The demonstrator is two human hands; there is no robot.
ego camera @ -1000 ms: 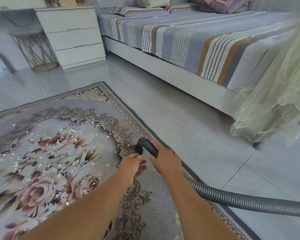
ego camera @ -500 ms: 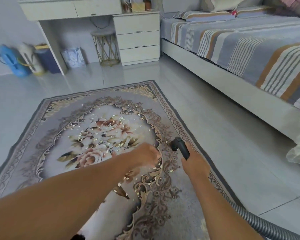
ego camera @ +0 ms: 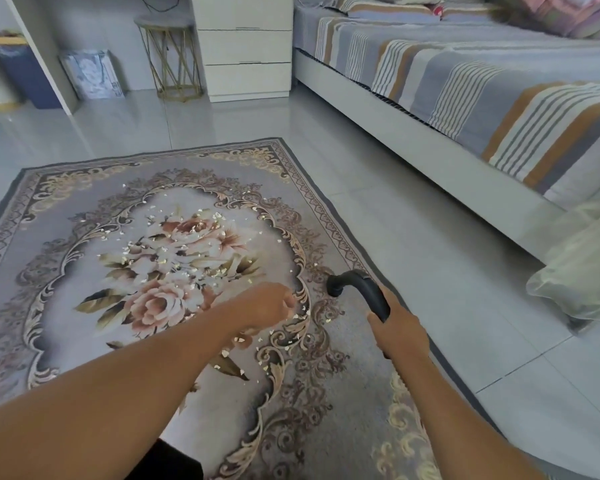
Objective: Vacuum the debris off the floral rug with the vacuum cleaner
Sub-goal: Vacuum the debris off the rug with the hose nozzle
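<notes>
While your right hand [ego camera: 399, 336] is wrapped tight around the black vacuum handle [ego camera: 361, 289], the curved end of it sits over the right border of the rug [ego camera: 84, 188], well apart from most of the mess. The debris [ego camera: 174, 251] is little pale flakes scattered across the flower bouquet in the middle of the rug, with a thinner trail running toward the near right scrollwork. Your left hand [ego camera: 267, 306] hovers above that trail. It shows from the back with the fingers tucked under, so I can't tell if it's clenched or pinching something.

Stuff that could bite you, I reckon: those flakes look super light, so a quick swing of that hand or a puff of air could send them off the rug onto the tiles [ego camera: 413, 202]. The rug also looks thin, so strong suction might grab it and bunch it up. And if you only work the right border, you'll miss the middle pile.
</notes>
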